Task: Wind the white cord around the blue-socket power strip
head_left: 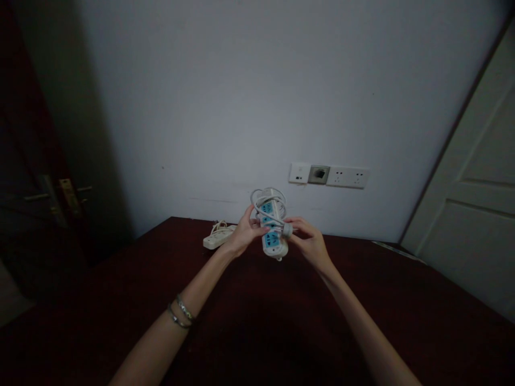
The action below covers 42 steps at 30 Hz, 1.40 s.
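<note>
Left hand (241, 236) gripping power strip (271, 230), right hand (308, 241) fingers pinching plug (287, 230) (cord (267, 195) looped around). Best kept taut, above table (120, 300).

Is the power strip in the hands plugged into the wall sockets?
No: the power strip has its cord coiled around it, held between left hand and right hand, clear of the wall sockets.
</note>
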Available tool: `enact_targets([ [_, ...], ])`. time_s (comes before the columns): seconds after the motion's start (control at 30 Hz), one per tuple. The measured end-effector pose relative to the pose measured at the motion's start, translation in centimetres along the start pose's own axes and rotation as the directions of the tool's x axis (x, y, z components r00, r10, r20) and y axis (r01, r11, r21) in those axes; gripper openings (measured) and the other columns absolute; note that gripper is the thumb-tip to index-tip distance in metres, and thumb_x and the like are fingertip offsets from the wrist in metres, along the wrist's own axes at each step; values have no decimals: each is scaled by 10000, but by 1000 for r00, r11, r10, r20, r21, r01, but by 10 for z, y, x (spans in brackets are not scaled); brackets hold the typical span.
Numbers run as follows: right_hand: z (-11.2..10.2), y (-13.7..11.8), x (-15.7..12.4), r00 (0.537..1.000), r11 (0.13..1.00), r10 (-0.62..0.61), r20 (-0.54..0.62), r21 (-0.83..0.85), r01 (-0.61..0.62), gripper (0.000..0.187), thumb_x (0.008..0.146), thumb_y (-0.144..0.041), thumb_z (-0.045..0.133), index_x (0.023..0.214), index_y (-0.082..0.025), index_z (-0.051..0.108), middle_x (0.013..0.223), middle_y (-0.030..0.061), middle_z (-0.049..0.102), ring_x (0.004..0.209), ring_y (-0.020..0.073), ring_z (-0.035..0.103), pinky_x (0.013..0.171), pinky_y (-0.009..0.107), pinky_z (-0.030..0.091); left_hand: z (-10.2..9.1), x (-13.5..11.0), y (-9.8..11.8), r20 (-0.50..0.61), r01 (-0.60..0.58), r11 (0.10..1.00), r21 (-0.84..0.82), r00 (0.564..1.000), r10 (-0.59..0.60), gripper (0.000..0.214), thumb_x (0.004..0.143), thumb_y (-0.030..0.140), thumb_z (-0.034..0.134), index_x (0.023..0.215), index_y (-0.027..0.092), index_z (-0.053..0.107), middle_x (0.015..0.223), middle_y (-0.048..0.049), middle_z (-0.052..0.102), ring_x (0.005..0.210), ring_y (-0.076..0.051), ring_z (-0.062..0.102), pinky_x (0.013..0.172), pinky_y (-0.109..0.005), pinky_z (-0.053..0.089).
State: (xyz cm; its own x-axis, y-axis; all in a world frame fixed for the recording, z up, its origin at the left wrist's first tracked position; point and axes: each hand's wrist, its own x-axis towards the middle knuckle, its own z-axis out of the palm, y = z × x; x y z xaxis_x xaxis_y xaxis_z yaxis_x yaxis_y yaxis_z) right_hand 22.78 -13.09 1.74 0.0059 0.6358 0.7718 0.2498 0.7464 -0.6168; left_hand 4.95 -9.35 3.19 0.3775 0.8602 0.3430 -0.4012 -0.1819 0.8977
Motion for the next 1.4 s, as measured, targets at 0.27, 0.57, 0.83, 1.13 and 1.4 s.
enact_targets([
  [0.27,-3,-5,-2,984,970,-102,147,-207,131,302,851,-247,501,1118,-257,640,1254,85,552,1130,214,524,972,411,398,5,0,-9,-113,-51,998,29,992,54,1220,548,140,794,1424,314,-39,830,-9,606,728,-157,627,720,-317,505],
  [0.57,2,3,-5,962,935,-84,261,-313,166,415,904,-257,397,1313,-276,464,1393,72,379,1215,194,442,1034,357,348,3,2,-15,-145,-105,993,52,983,112,1156,568,161,787,1431,307,32,872,-30,640,739,-147,640,752,-298,500],
  [0.83,1,0,-1,985,963,-82,153,-243,118,288,880,-297,471,1098,-266,657,1231,70,565,1082,209,548,931,369,432,10,-1,-16,-151,-97,992,75,983,108,1166,553,178,800,1434,295,45,914,-45,642,753,-153,638,745,-288,501],
  [1.13,-5,14,1,999,986,-9,-43,-168,2,128,683,-320,712,800,-276,743,878,55,656,868,205,582,798,367,462,7,-1,-22,-87,-17,981,191,996,34,1044,593,251,784,1430,249,160,686,26,572,655,-130,587,686,-251,462],
  [1.4,-3,4,0,997,996,59,-53,-69,-63,92,642,-288,736,729,-258,738,845,34,686,808,189,624,775,340,494,6,1,-26,-178,24,993,118,984,-2,951,565,157,781,1374,151,281,712,17,560,677,-124,572,687,-243,444],
])
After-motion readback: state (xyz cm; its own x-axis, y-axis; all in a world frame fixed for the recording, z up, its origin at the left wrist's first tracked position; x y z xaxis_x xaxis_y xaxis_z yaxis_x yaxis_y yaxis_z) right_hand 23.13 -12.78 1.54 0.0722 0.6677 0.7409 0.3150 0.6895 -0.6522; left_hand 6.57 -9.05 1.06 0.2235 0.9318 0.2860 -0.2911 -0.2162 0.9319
